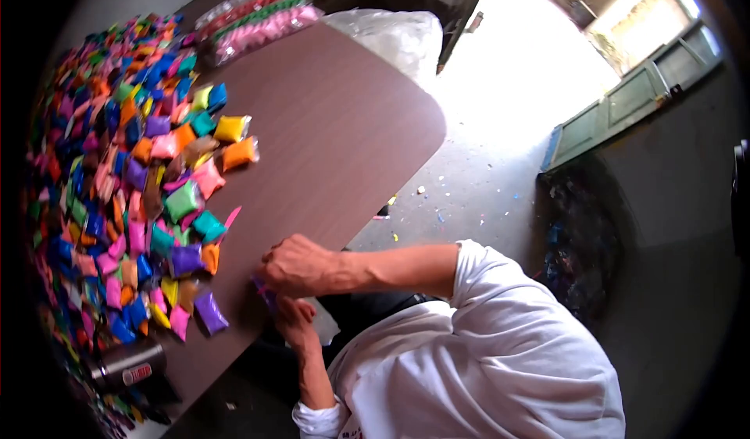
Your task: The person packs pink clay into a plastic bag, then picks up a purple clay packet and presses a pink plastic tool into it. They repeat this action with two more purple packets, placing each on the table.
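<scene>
A small purple plastic packet is being pinched from above by the right hand and from below by the left hand's curled fingers. It is being held at the brown wooden table's edge, seemingly for steadiness. A heap of multicoloured packets is being kept at ten o'clock, within reach.

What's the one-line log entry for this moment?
right hand, left hand: both gripping purple packet | place: table edge | nearby: pile of coloured packets
</scene>
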The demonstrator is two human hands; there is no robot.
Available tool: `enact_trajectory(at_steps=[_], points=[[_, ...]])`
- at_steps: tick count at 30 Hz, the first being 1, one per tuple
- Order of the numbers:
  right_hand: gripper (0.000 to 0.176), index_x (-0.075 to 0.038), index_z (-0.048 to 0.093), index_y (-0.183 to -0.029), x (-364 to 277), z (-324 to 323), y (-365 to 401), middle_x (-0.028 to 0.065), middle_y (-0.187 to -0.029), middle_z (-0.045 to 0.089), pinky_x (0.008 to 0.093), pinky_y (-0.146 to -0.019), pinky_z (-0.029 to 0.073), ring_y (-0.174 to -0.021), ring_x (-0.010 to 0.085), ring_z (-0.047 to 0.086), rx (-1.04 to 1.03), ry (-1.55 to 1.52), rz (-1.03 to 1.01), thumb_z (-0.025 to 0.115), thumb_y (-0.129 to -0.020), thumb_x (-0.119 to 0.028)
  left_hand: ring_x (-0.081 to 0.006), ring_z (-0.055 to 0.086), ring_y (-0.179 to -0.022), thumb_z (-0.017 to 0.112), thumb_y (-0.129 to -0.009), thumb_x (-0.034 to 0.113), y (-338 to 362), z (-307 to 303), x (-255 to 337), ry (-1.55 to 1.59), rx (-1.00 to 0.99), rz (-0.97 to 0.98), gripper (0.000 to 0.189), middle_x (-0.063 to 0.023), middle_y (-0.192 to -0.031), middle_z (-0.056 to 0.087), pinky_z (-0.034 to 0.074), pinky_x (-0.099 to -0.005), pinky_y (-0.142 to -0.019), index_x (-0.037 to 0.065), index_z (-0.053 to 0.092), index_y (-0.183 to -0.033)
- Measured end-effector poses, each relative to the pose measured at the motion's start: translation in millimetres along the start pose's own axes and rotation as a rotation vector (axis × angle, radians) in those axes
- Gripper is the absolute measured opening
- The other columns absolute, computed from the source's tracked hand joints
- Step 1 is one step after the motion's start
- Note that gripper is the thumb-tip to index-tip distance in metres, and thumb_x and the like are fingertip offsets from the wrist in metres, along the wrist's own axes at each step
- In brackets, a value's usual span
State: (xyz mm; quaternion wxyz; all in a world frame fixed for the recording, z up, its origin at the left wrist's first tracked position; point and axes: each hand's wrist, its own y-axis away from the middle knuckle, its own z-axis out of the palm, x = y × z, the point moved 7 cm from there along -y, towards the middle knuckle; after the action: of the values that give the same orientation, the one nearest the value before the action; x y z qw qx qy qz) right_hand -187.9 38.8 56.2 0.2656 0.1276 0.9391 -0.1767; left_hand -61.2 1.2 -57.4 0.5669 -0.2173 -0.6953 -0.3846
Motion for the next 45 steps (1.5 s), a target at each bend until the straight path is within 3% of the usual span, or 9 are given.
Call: enact_trajectory(at_steps=[11, 13, 17, 18, 23, 29, 31, 36, 45], points=[[0.014, -0.007, 0.068, -0.088, 52.7, -33.9, -6.5, 0.0166, -0.080, 0.067, 0.0422, -0.068, 0.054, -0.076, 0.0338, 0.066, 0.249, 0.013, 0.129, 0.061, -0.079, -0.015, -0.0134, 0.043, -0.052, 0.048, -0.099, 0.043, 10.3, 1.6, 19.3, -0.024, 0.213, -0.108, 0.057, 0.0000, -0.054, 0.042, 0.039, -0.0291, -0.052, 0.009, 0.038, -0.055], [0.016, -0.013, 0.068, -0.100, 96.9, -32.2, -0.1, 0.0148, -0.088, 0.068, 0.0430, -0.067, 0.054, -0.079, 0.0346, 0.066, -0.017, 0.110, 0.400, 0.058, -0.087, -0.017, -0.0130, 0.046, -0.052, 0.050, -0.097, 0.045, 11.3, 1.9, 16.3, -0.046, 0.254, -0.199, 0.057, -0.0008, -0.054, 0.047, 0.041, -0.0300, -0.052, 0.009, 0.043, -0.054], [0.015, -0.011, 0.067, -0.101, 137.8, -78.8, 10.4, 0.0137, -0.084, 0.069, 0.0386, -0.067, 0.053, -0.077, 0.0308, 0.067, 0.387, 0.125, 0.388, 0.059, -0.089, -0.016, -0.0129, 0.050, -0.048, 0.048, -0.098, 0.041, 10.9, 3.3, 17.4, 0.039, 0.133, -0.009, 0.056, -0.0017, -0.053, 0.053, 0.041, -0.0302, -0.050, 0.008, 0.047, -0.052], [0.014, -0.013, 0.066, -0.099, 150.1, -83.3, 8.6, 0.0126, -0.085, 0.070, 0.0395, -0.067, 0.053, -0.078, 0.0309, 0.068, 0.320, 0.229, 0.612, 0.059, -0.091, -0.022, -0.0128, 0.049, -0.047, 0.048, -0.099, 0.040, 10.0, 2.9, 12.1, 0.042, 0.109, 0.010, 0.057, -0.0016, -0.051, 0.050, 0.040, -0.0297, -0.048, 0.008, 0.046, -0.052], [0.020, -0.008, 0.064, -0.104, 127.6, -110.1, -17.7, 0.0148, -0.097, 0.064, 0.0455, -0.075, 0.050, -0.091, 0.0359, 0.061, 0.636, 0.542, 0.196, 0.065, -0.087, -0.018, -0.0120, 0.045, -0.044, 0.049, -0.100, 0.040, 8.7, 10.6, 9.9, 0.277, 0.036, 0.043, 0.059, -0.0010, -0.048, 0.042, 0.040, -0.0292, -0.045, 0.007, 0.041, -0.052], [0.031, -0.002, 0.061, -0.112, 37.3, -39.9, -32.0, 0.0192, -0.107, 0.062, 0.0426, -0.080, 0.051, -0.098, 0.0375, 0.061, 0.052, -0.200, 0.227, 0.066, -0.086, -0.018, -0.0121, 0.044, -0.045, 0.051, -0.099, 0.037, 12.2, 8.0, 11.6, 0.328, -0.017, -0.008, 0.053, -0.0009, -0.049, 0.042, 0.037, -0.0283, -0.045, 0.007, 0.044, -0.056], [0.035, 0.001, 0.061, -0.112, -1.5, -16.5, -24.9, 0.0203, -0.100, 0.063, 0.0425, -0.079, 0.050, -0.092, 0.0387, 0.061, -0.071, -0.188, -0.010, 0.066, -0.084, -0.019, -0.0118, 0.044, -0.046, 0.051, -0.100, 0.037, 14.0, 7.8, 13.3, 0.373, -0.024, -0.046, 0.053, -0.0008, -0.049, 0.043, 0.036, -0.0284, -0.046, 0.006, 0.044, -0.056], [0.035, -0.001, 0.063, -0.109, -27.9, -9.1, -3.6, 0.0184, -0.092, 0.064, 0.0410, -0.076, 0.050, -0.086, 0.0361, 0.062, -0.306, -0.120, 0.129, 0.068, -0.080, -0.018, -0.0095, 0.043, -0.049, 0.058, -0.095, 0.042, 20.3, 5.8, 5.5, 0.344, -0.131, -0.038, 0.053, -0.0027, -0.052, 0.049, 0.034, -0.0272, -0.050, 0.002, 0.056, -0.061], [0.020, 0.002, 0.061, -0.096, -1.8, 1.0, 66.9, 0.0094, -0.078, 0.061, 0.0320, -0.065, 0.049, -0.070, 0.0180, 0.059, -0.159, -0.533, 0.458, 0.066, -0.082, -0.011, -0.0065, 0.046, -0.057, 0.057, -0.094, 0.049, 27.8, 12.5, -16.8, 0.413, -0.208, -0.039, 0.056, 0.0003, -0.056, 0.050, 0.036, -0.0249, -0.053, 0.005, 0.056, -0.059]])
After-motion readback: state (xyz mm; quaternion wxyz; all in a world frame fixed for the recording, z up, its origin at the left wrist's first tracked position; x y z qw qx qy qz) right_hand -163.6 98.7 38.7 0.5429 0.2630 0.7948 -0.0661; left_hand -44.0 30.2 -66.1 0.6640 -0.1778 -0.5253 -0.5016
